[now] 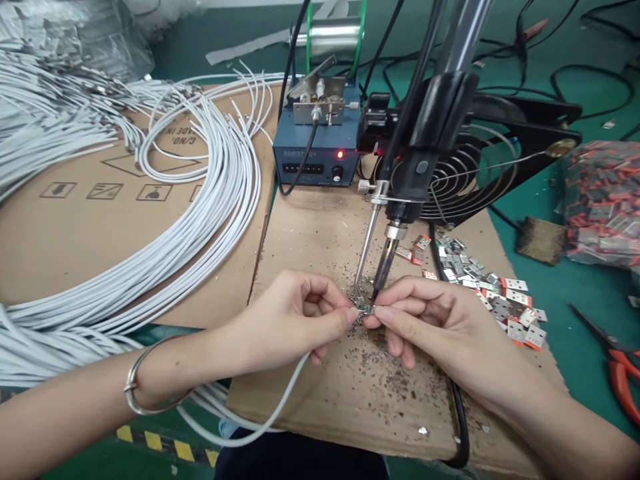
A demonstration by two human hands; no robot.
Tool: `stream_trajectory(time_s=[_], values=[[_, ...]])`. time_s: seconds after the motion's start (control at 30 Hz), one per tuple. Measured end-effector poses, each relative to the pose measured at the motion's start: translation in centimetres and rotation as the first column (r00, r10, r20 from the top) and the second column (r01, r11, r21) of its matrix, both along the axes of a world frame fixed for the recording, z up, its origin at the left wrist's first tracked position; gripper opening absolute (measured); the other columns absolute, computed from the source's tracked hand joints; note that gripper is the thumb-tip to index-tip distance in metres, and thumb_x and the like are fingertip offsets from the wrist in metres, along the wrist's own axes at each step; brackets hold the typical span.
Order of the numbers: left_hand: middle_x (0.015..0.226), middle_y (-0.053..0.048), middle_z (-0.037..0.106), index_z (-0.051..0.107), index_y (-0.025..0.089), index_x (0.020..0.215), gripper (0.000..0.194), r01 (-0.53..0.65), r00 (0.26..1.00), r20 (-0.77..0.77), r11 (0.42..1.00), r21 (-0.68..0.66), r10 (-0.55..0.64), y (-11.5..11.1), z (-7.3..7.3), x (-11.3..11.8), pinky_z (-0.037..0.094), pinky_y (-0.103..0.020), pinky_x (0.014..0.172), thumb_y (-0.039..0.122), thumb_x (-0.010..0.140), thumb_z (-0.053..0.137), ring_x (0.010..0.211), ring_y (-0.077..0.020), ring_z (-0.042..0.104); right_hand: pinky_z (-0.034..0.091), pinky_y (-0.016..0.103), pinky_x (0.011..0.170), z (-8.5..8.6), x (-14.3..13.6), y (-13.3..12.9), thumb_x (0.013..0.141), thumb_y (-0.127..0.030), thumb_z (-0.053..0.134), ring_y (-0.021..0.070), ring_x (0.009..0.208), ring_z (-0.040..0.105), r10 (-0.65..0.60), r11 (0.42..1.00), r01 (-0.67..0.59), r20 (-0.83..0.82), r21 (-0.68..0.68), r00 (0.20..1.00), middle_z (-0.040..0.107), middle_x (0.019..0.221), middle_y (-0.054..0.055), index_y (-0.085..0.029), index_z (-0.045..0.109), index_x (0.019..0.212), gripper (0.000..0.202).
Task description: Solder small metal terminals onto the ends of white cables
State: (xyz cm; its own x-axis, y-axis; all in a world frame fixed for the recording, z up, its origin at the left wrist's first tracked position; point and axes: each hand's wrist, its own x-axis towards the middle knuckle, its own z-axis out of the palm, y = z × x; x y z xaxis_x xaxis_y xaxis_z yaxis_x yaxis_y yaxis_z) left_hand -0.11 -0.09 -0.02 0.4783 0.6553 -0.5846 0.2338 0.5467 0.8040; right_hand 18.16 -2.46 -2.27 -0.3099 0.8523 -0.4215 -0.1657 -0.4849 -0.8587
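While both pinch a small connector (364,313), left hand (295,317), right hand (430,320), soldering tip (376,293) touching above, loose connectors (495,293) crowding right.

The tiny part (363,312) pinched under the iron tip (376,293) was mostly hidden by the fingers (350,315), way too small to make out. The red pliers (620,373) ran off the right edge, and the white cables (60,133) got cut off at the left.
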Motion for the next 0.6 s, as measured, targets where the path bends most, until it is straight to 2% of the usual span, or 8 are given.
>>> stream_trajectory(time_s=[0.17,0.33,0.6], values=[[0.045,0.007,0.051,0.057,0.013,0.064,0.014,-0.01,1.0,0.006,1.0,0.005,0.01,0.11,0.14,-0.02,0.041,-0.013,0.037,0.016,0.077,0.061,0.036,-0.0042,0.049,0.047,0.008,0.036,0.02,-0.08,-0.05,0.071,-0.026,0.075,0.0044,0.039,0.055,0.012,1.0,-0.012,-0.02,-0.024,1.0,0.068,0.057,0.001,-0.015,0.065,0.073,0.015],[0.045,0.007,0.051,0.057,0.013,0.063,0.015,-0.009,1.0,0.002,1.0,0.001,0.009,0.15,0.21,0.05,0.041,-0.013,0.037,0.015,0.077,0.062,0.036,-0.0041,0.049,0.045,0.007,0.036,-0.36,-0.03,-0.19,0.075,-0.024,0.072,0.0039,0.038,0.055,-0.007,1.0,0.008,-0.052,0.015,0.999,0.065,0.053,-0.001,-0.016,0.066,0.075,0.01],[0.047,0.006,0.051,0.058,0.013,0.063,0.015,-0.017,1.0,0.02,1.0,0.01,0.017,-0.11,0.12,0.07,0.042,-0.014,0.038,0.018,0.077,0.062,0.038,-0.0042,0.049,0.047,0.009,0.035,0.18,0.0,-0.05,0.072,-0.024,0.074,0.0041,0.039,0.055,0.015,1.0,-0.015,-0.02,-0.014,1.0,0.07,0.061,0.001,-0.015,0.065,0.073,0.013]])
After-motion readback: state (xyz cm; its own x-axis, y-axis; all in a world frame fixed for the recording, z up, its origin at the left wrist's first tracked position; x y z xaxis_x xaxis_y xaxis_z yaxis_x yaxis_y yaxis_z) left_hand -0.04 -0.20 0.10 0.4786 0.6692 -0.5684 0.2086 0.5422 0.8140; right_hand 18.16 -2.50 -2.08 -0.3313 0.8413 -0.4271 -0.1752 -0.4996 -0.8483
